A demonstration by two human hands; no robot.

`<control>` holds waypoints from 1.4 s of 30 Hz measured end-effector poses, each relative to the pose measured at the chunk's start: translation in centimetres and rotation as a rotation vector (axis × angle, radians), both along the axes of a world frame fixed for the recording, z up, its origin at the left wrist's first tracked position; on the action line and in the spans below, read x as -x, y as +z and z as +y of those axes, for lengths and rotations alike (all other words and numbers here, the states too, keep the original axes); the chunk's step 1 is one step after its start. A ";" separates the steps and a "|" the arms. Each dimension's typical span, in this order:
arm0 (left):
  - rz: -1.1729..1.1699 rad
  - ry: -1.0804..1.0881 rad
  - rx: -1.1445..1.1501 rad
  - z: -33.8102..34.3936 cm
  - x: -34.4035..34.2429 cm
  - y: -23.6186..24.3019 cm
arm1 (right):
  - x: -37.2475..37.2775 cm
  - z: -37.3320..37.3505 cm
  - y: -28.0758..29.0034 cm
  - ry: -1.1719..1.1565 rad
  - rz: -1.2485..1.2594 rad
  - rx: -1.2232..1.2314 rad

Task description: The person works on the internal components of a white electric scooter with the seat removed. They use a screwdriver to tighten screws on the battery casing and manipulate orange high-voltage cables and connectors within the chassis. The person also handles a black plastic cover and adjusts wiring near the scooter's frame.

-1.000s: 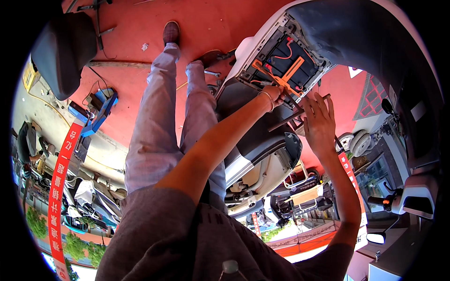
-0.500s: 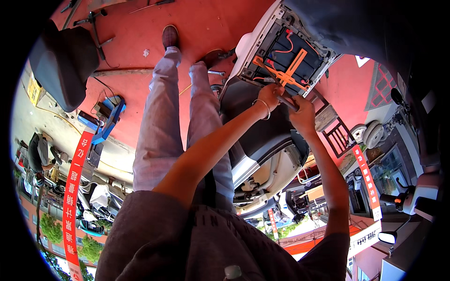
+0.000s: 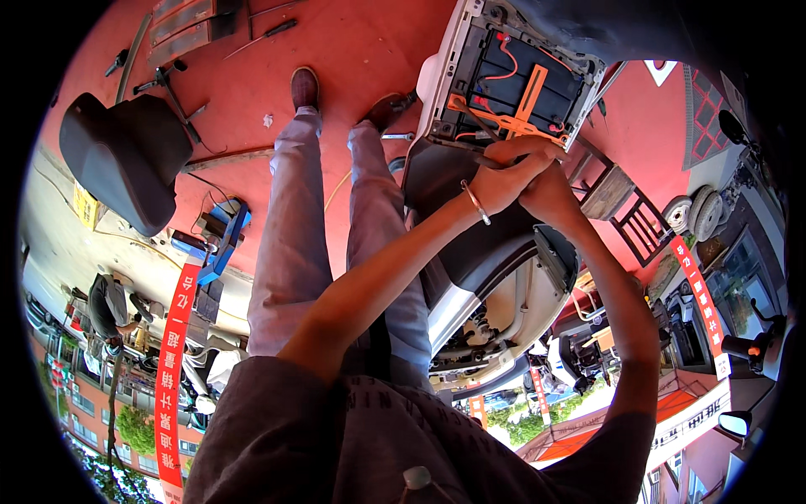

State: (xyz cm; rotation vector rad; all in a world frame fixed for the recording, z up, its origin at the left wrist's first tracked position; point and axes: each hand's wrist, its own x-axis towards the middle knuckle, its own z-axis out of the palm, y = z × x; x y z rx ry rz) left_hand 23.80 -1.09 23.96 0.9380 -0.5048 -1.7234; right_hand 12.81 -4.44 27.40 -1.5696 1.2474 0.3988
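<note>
Both hands are close together at the near edge of an open battery compartment (image 3: 435,92) on a white and black scooter. My left hand (image 3: 506,178), a bracelet at its wrist, is closed on a dark bar-like tool (image 3: 480,123), mostly hidden by the fingers. Just right of it and partly behind, my right hand (image 3: 550,195) is closed too, apparently on the same tool; its fingers are largely covered. An orange T-shaped hold-down bracket (image 3: 527,101) lies across the black batteries (image 3: 550,94). Red-ended cables (image 3: 504,50) run over them.
A removed black seat (image 3: 126,155) sits at the left, beside a blue tool tray (image 3: 227,244). A screwdriver (image 3: 273,32) and other tools lie on the red floor (image 3: 353,42). Right of the scooter stands a wooden chair (image 3: 609,197), with wheels (image 3: 705,210) farther right.
My hands have come closer together, the left now covering much of the bar-like tool and overlapping the right. The whole view has shifted slightly.
</note>
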 end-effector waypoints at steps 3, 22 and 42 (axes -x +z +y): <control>0.112 -0.119 -0.017 -1.4 1.3 -0.6 | -1.1 2.2 0.0 -0.281 -0.098 0.316; -0.586 -1.590 0.333 -7.6 3.4 2.4 | -6.8 3.4 -0.6 -2.094 -0.293 -0.173; -1.114 -0.858 0.269 -0.2 -11.5 1.5 | -14.9 17.4 10.0 -1.515 -0.603 0.181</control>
